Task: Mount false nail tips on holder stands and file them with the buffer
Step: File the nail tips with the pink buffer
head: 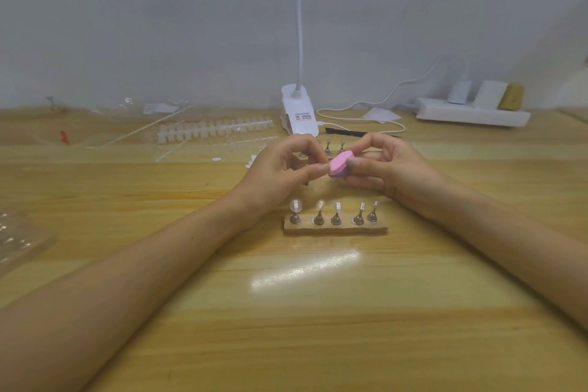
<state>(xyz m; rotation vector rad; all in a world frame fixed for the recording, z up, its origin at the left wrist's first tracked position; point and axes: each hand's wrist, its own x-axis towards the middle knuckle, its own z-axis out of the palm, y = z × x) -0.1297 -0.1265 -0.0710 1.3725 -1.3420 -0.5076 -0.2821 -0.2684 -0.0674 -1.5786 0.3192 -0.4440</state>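
Buffer (pixel 341 163) in right hand (pixel 393 167) (left hand (pixel 280 167) curled)

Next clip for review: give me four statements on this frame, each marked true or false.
1. The right hand grips the pink buffer. True.
2. The near wooden base carries five stands with nail tips. True.
3. The power strip lies far left. False: the power strip lies far right on the table, by the wall.
4. The left hand rests flat on the table. False: the left hand is raised, fingers curled beside the pink buffer.
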